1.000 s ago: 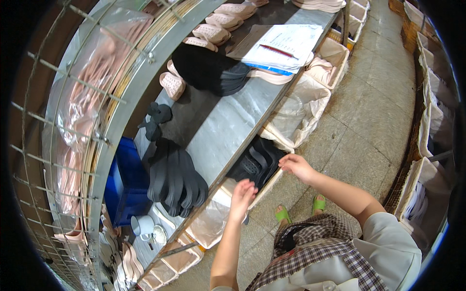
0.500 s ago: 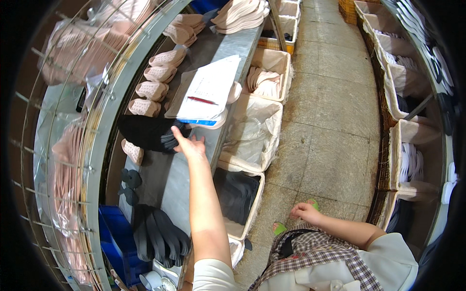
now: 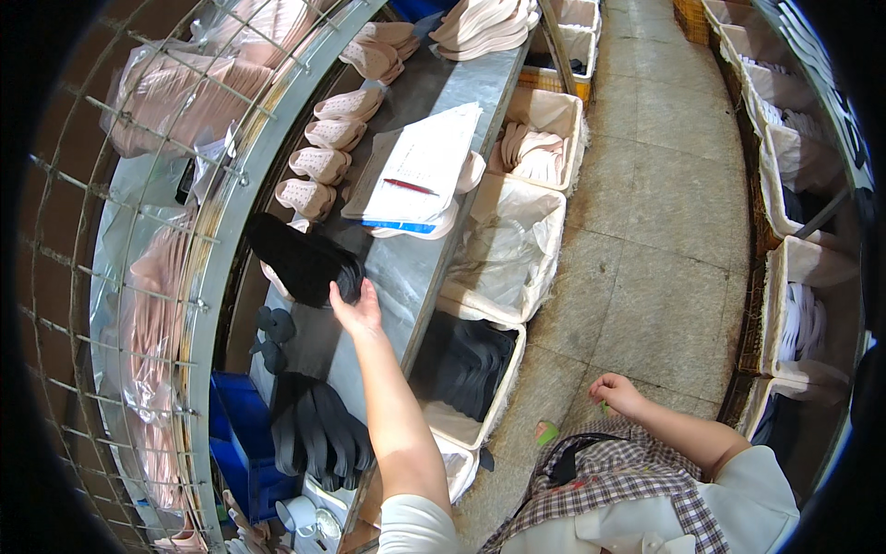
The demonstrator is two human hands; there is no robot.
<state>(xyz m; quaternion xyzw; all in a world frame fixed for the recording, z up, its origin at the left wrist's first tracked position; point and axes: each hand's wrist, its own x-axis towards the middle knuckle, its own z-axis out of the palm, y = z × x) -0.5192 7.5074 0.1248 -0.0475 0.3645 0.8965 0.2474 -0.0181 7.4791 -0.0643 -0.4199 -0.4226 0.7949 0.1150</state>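
On the grey metal shelf to the left lies a stack of black shoe soles (image 3: 309, 263). My left hand (image 3: 358, 311) is at the near right end of that stack, palm up with thumb and fingers apart; the fingertips touch or nearly touch its edge. Low in front of my checked apron hangs my right hand (image 3: 616, 395), its fingers curled in, and nothing shows in them. Closer to me on the shelf, a fanned row of dark grey soles (image 3: 318, 429) lies beside small dark round pieces (image 3: 273, 337).
Perforated beige clogs (image 3: 318, 164) line the shelf's back edge. Papers with a red pen (image 3: 411, 187) lie beyond my left hand. Cloth-lined crates (image 3: 540, 286) stand along the aisle, with more crates (image 3: 771, 305) at right. A wire rack (image 3: 88, 268) stands far left.
My left hand has come nearer to me along the shelf, and the black stack has shifted slightly nearer too. My right hand stays low, fingers curled. The whole view has shifted somewhat.
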